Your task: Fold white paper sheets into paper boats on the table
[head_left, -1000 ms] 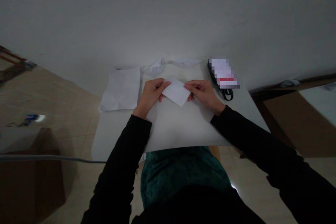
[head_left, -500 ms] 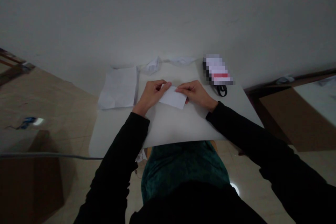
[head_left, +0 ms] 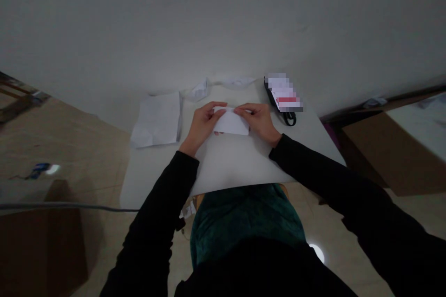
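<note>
A small white piece of paper (head_left: 231, 123) is held between my two hands above the middle of the white table (head_left: 223, 167). My left hand (head_left: 205, 121) pinches its upper left edge, thumb on the near face and fingers behind. At the upper right edge my right hand (head_left: 259, 121) grips it the same way, its thumb close to the left one. Fingertips show beneath the paper's lower left edge. Left of my hands lies a stack of white paper sheets (head_left: 158, 119).
Folded white paper (head_left: 200, 90) and another white paper piece (head_left: 239, 82) lie along the table's back, by the wall (head_left: 223, 18). A blurred-out device with a black strap (head_left: 290, 118) rests at the back right. Cardboard (head_left: 393, 153) stands beyond the table's right side.
The paper has turned from a slant to nearly level. Both thumbs now press along its top edge, and my left fingers have come under it. The view has shifted slightly.
</note>
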`<state>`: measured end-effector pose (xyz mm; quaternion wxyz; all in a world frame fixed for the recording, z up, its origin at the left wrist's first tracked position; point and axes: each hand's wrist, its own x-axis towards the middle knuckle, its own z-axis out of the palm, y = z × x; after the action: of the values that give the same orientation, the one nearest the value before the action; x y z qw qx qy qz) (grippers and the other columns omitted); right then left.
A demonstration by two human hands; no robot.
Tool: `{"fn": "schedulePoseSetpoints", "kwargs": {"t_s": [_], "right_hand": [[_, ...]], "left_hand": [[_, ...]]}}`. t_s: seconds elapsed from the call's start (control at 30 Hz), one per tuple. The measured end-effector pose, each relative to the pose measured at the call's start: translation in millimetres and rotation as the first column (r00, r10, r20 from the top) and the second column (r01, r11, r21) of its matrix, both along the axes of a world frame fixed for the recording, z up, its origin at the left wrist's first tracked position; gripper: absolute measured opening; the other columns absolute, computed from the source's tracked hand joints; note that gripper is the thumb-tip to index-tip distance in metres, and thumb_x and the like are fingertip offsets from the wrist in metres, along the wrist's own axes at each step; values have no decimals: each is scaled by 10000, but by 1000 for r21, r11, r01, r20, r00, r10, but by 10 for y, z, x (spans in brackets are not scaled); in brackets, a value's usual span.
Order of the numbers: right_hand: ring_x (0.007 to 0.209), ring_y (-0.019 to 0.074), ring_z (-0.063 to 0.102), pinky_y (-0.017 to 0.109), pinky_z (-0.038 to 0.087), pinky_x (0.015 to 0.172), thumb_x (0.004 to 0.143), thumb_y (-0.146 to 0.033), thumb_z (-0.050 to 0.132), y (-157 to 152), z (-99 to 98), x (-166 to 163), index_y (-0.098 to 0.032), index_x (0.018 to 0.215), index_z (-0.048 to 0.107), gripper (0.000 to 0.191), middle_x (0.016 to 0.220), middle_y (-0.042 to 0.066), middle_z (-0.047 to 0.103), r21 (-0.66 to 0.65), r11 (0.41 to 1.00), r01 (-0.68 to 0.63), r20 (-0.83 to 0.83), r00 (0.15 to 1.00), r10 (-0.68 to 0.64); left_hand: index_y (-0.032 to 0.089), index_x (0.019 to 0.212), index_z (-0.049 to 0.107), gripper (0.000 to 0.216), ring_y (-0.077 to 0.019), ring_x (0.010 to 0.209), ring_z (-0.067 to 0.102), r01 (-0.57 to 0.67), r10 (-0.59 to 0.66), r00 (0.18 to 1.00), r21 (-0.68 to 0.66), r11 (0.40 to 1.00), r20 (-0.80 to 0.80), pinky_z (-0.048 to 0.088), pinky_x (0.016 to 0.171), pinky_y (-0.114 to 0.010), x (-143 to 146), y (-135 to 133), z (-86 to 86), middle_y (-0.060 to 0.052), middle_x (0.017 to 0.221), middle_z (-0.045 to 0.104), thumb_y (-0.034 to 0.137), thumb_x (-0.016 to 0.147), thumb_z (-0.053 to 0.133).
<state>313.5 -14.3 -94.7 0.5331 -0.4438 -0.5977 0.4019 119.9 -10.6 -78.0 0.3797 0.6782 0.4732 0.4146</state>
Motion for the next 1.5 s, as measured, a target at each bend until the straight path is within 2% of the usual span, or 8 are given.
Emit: {"fn": "schedulePoseSetpoints", "kwargs": {"t_s": [0.5,0.6,0.7,0.87,1.03,1.23,1.37,1.5], "right_hand": [[807,191,667,329,549,722,854,-465,723,37,-17,42,-227,888,724,240,875,39,740,52,960,276,-63,960,-272],[590,163,624,285,468,485,803,-589,760,25,-17,9,-230,1072,666,459,760,16,696,-141,980,138,-131,979,-157],[434,137,554,276,380,384,772,-680,750,-2,-25,-30,-197,915,651,513,625,8,645,-240,967,-90,-181,982,47],[378,89,399,273,289,379,840,-698,663,-24,-31,-21,-221,653,553,525,510,-21,522,-147,989,-3,-90,996,-10],[422,77,320,263,214,404,831,-667,680,-19,91,97,-220,634,521,514,484,-58,408,-164,980,-117,-27,993,114],[436,50,302,240,167,425,821,-595,706,-54,188,168,-167,702,633,449,504,-79,418,-312,807,-502,45,840,540],[444,46,313,223,174,428,838,-533,696,-76,124,184,-159,677,622,413,503,-83,418,-383,733,-563,76,771,632],[445,60,384,215,248,431,842,-463,696,-61,103,250,-160,696,638,341,534,-60,493,-464,682,-566,160,703,693]], "left_hand": [[145,795,621,531,-79,385,574,154,-97,967,-238,959,237,433,350,-183,127,-105,14,-18,622,677,663,809,734],[180,784,550,515,-68,331,524,43,7,965,-182,982,263,351,298,-175,145,-94,-19,46,549,598,675,857,673],[198,807,521,460,-52,280,445,-35,75,965,-163,986,251,269,269,-173,158,-83,-35,86,513,538,634,937,587],[202,933,531,361,-50,283,374,-29,46,991,-129,991,125,265,307,-183,126,-98,23,102,497,489,539,1034,450],[267,1518,361,558,-119,653,640,-20,25,998,82,996,-61,523,593,-213,-72,-317,175,0,847,691,460,1021,525],[252,1261,676,300,-146,909,639,131,-121,982,64,989,-149,552,750,-251,-278,-739,199,-75,1149,655,363,999,581],[262,1409,600,491,-235,1152,634,227,-205,942,54,972,-266,572,950,-387,-324,-950,81,-124,1329,605,241,921,644],[278,1403,606,549,-359,1494,357,215,-84,863,211,954,-499,399,1176,-572,-335,-1095,-45,-136,1664,323,216,869,717]]}}
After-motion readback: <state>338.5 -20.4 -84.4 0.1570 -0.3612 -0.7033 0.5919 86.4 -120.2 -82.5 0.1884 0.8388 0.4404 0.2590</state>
